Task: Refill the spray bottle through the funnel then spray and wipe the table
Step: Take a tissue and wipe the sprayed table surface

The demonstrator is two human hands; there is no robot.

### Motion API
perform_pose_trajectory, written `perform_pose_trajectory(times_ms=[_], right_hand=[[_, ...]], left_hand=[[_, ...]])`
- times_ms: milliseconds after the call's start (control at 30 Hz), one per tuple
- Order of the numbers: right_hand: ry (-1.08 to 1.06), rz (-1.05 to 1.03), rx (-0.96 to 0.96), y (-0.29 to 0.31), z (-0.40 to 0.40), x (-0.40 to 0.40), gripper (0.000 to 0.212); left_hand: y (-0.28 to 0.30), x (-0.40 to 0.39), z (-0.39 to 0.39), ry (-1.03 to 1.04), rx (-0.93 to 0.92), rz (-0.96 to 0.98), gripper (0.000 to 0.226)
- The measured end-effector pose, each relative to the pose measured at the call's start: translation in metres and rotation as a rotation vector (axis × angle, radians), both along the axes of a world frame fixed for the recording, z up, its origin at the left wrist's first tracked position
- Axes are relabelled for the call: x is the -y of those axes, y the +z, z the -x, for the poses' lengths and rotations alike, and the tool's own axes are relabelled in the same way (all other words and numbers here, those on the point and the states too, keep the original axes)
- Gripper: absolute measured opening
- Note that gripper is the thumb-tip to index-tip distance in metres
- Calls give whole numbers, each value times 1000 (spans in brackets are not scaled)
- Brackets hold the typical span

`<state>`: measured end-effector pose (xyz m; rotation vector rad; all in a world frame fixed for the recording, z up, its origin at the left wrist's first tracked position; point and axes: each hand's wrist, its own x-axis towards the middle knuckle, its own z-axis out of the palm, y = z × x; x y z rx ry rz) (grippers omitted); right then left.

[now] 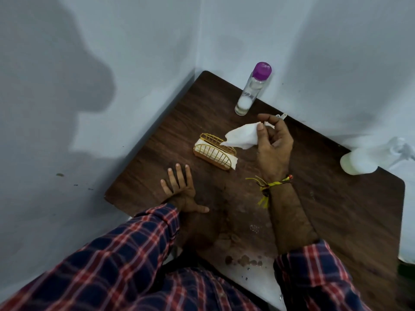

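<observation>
My right hand (272, 144) hovers over the middle of the dark wooden table (336, 209), pinching a white tissue (241, 136) whose lower corner still touches the gold wire napkin holder (214, 151). My left hand (183, 189) lies flat, fingers spread, on the table's near left edge. A white spray bottle (368, 159) stands at the right edge against the wall, its trigger head blurred. A clear bottle with a purple cap (252, 88) stands at the far edge. A small clear funnel (281, 116) peeks out behind my right fingers. Wet droplets (243, 260) spot the near edge.
The table sits in a corner, with pale blue walls (134, 63) close on the left and far sides. More folded napkins fill the holder. My plaid sleeves cover the lower part of the view.
</observation>
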<state>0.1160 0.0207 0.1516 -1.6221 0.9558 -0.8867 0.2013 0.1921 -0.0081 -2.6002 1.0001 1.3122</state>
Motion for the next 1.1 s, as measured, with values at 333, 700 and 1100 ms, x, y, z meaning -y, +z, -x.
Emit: perform_pose_trajectory(times_ms=[333,700,1100], right_hand=[[-4,-261,224,33,83,-8,13],[-102,-490,318,47,189,-8,12],[-120,-1033,671,34,283,-8,38]], left_hand=[[70,24,37,638,-270,727,42],[162,56,115,669,-1103,921,21],[179,60,197,634,-800,1041,18]])
